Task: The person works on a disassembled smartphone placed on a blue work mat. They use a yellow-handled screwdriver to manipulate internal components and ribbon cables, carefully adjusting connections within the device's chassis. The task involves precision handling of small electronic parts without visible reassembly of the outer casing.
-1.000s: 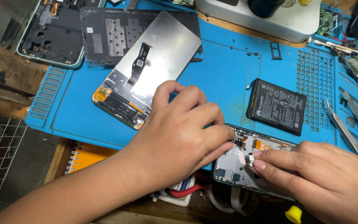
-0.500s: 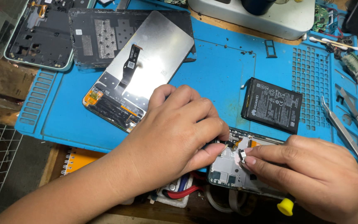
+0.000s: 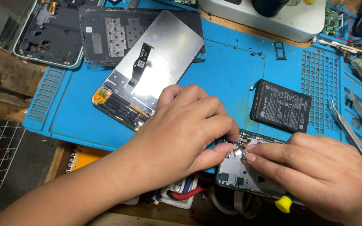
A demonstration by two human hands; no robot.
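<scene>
Pinching a small silvery metal part (image 3: 238, 151) between left hand (image 3: 187, 132) and right hand (image 3: 315, 169) fingertips, over an opened grey-green phone body (image 3: 241, 178) at the blue silicone repair mat (image 3: 231, 79) edge.

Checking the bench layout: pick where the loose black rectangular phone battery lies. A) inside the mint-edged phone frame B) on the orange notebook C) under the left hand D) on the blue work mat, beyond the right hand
D: the black rectangular phone battery lies flat on the blue work mat, just beyond the right hand.
</scene>
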